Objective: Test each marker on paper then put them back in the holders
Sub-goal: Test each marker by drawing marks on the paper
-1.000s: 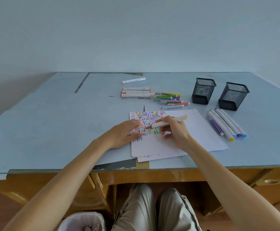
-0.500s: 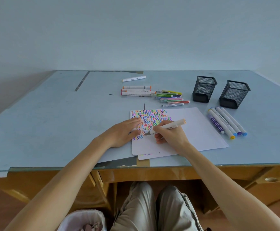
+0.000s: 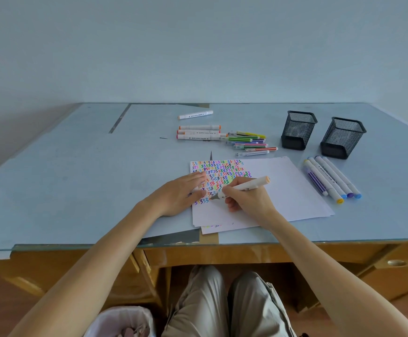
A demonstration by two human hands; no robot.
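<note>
Right hand [image 3: 249, 198] holds the marker [image 3: 243, 188] in a writing grip, fingers curled round the barrel near the tip, which sits at or just above the paper [image 3: 283, 188], at the lower edge of the block of coloured squiggles; I cannot tell whether it is actually touching. Capped back end, pale orange, points up and to the right. Left hand [image 3: 182, 194] lies flat on the sheet's left edge, fingers straight, pinning the paper to the surface [image 3: 76, 178]; something white shows under the fingertips, possibly the cap, but I cannot be sure. To do this well, I judge: keep the left palm pressing so the top sheet does not slide on the stack, make one short squiggle in the bare strip below the last row, light pressure, clear of my own knuckles to avoid smearing fresh ink. Two mesh holders [image 3: 298, 130] stand empty as far as I can see, back right. One batch of markers [image 3: 331, 177] lies beside the paper on the right, another cluster [image 3: 222, 138] beyond it. Nothing is in the holders, so I judge there is plenty left.
</note>
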